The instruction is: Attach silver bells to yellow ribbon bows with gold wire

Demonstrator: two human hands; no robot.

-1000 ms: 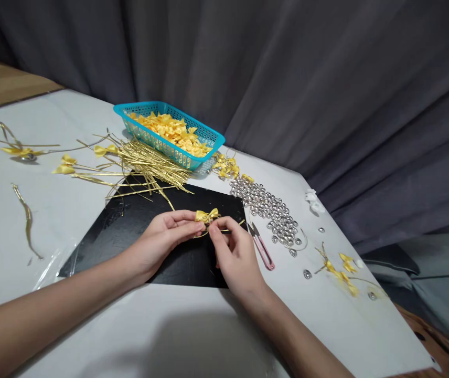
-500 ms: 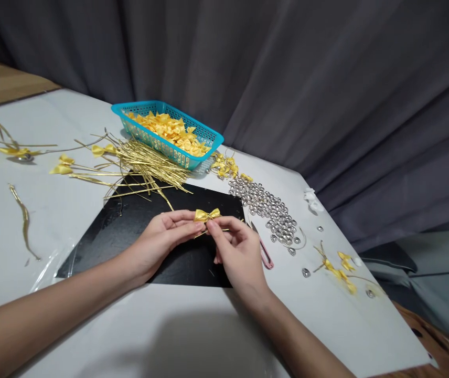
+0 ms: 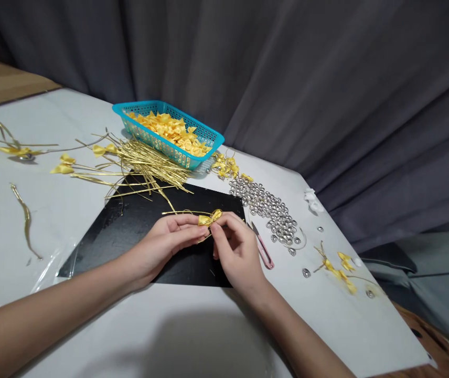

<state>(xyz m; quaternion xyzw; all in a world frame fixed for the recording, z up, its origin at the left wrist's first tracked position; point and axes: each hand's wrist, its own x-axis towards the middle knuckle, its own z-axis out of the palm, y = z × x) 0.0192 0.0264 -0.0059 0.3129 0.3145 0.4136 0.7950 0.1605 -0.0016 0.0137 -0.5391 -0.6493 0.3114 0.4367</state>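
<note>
A small yellow bow (image 3: 210,217) with thin gold wire round its middle is held over the black mat (image 3: 110,236). My left hand (image 3: 173,241) pinches the bow from its left side. From the right, my right hand (image 3: 236,249) closes its thumb and fingers on the bow near its middle. A gold wire (image 3: 177,212) sticks out to the left of the bow, above my left fingers. Another wire end shows just below the bow. The fingertips partly hide where the wire crosses.
A blue basket (image 3: 161,147) of yellow bows stands at the back, with gold wires (image 3: 149,163) before it. Silver heart-shaped pieces (image 3: 267,205) and pink-handled snips (image 3: 264,249) lie to the right. Wired bows (image 3: 337,270) lie farther right; a dark curtain (image 3: 248,68) hangs behind.
The bow has tilted, its right end higher. A wire now shows stretching left above my left fingers. Both hands have shifted slightly and still hold the bow.
</note>
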